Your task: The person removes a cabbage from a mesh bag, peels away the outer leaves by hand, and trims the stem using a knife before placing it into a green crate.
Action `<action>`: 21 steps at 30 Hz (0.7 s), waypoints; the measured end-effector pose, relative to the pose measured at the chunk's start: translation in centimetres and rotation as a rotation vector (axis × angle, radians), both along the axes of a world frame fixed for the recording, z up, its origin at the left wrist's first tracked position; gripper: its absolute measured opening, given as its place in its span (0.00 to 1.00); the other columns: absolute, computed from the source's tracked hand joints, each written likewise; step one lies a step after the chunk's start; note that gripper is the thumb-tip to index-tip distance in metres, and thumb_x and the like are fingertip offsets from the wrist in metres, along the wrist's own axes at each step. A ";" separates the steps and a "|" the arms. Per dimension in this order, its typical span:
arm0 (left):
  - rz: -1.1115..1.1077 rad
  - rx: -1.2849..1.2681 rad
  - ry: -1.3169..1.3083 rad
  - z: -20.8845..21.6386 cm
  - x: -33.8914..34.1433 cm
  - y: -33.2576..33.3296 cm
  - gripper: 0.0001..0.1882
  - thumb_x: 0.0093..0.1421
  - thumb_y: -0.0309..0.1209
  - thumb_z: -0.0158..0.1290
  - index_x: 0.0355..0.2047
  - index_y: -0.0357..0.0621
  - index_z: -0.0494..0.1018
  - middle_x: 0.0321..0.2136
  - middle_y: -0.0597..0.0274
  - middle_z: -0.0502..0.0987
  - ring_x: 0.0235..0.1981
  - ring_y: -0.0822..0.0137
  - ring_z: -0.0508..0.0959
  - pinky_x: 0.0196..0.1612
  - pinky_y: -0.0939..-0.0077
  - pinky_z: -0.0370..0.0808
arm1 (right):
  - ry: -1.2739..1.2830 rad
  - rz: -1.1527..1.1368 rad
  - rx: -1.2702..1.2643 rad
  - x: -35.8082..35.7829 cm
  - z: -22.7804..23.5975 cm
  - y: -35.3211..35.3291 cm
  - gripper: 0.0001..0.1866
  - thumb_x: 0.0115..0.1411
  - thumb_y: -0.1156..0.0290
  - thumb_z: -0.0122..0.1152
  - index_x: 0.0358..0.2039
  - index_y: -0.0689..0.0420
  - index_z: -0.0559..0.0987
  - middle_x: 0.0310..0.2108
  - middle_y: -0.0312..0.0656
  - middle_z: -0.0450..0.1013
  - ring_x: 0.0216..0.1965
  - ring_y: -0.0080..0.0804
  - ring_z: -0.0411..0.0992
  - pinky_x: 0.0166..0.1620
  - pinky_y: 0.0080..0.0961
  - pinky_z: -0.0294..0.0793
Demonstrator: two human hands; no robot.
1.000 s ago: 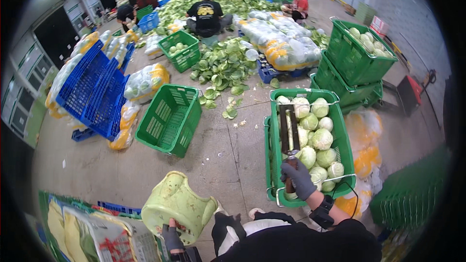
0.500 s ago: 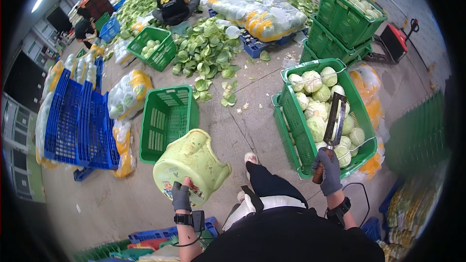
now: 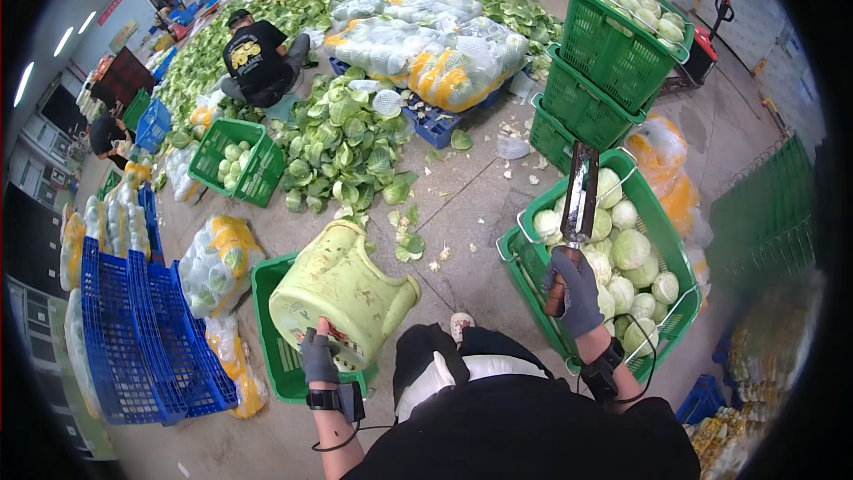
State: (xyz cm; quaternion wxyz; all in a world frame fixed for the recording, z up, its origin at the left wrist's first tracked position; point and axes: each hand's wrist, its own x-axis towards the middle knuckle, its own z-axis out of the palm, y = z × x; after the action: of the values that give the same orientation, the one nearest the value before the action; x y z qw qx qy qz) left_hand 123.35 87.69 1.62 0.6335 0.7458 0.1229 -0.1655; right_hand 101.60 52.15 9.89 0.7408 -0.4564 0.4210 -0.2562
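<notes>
My left hand (image 3: 321,357), in a grey glove with bare fingertips, grips a pale green plastic stool (image 3: 342,293) by its edge. The stool is tilted on its side above a green crate (image 3: 265,338), hiding much of that crate. In my gloved right hand (image 3: 581,298) is a broad-bladed knife (image 3: 581,196), its dark wooden handle in my closed fingers and its blade pointing away from me. Below the knife, trimmed cabbages (image 3: 631,251) fill another green crate (image 3: 682,307), which sits on top of a further crate.
Stacked green crates (image 3: 595,93) stand ahead on the right. Loose cabbage leaves (image 3: 342,147) are heaped ahead, near a seated person (image 3: 258,58). Bagged cabbages (image 3: 435,58) lie on a blue pallet (image 3: 435,129). Blue pallets (image 3: 147,329) stand at left; a pallet jack (image 3: 702,49) is far right.
My view has shifted closer to the leaf heap. The stool now overlaps the crate on the left. The knife has moved left over the cabbage crate's near side, its blade more upright in view.
</notes>
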 end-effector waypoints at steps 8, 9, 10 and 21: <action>-0.184 0.129 0.033 -1.4 19.8 -8.2 0.17 0.57 0.47 0.55 0.25 0.47 0.70 0.18 0.68 0.68 0.14 0.75 0.65 0.18 0.81 0.62 | -0.056 -0.130 0.064 14.7 -1.7 -5.2 0.15 0.57 0.63 0.59 0.40 0.58 0.70 0.26 0.34 0.67 0.24 0.22 0.66 0.28 0.19 0.69; -0.212 0.124 0.029 -1.8 22.9 -9.8 0.16 0.57 0.46 0.55 0.26 0.46 0.71 0.18 0.68 0.69 0.15 0.75 0.66 0.19 0.81 0.62 | -0.093 -0.143 0.074 16.7 -1.8 -6.0 0.15 0.57 0.63 0.59 0.40 0.58 0.70 0.25 0.34 0.67 0.23 0.22 0.66 0.28 0.19 0.69; -0.242 0.116 0.049 -2.2 26.1 -11.8 0.16 0.57 0.45 0.55 0.27 0.45 0.72 0.19 0.67 0.71 0.16 0.74 0.67 0.21 0.80 0.65 | -0.032 -0.231 0.080 19.1 -2.0 -7.0 0.15 0.57 0.63 0.59 0.39 0.58 0.70 0.25 0.34 0.67 0.22 0.22 0.66 0.26 0.20 0.68; -1.058 0.380 0.065 -8.5 49.7 -40.2 0.29 0.50 0.47 0.61 0.41 0.32 0.73 0.35 0.55 0.78 0.33 0.67 0.76 0.38 0.75 0.72 | 0.128 -0.407 -0.055 30.5 0.5 -15.5 0.14 0.58 0.64 0.57 0.39 0.58 0.69 0.26 0.34 0.66 0.26 0.21 0.66 0.30 0.20 0.67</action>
State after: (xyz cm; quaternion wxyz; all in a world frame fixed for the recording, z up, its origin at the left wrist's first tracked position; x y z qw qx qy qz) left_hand 173.09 47.44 -6.88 0.3147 0.8013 -0.2207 -0.4585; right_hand 132.07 36.65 10.42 0.6325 -0.3974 0.5437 -0.3825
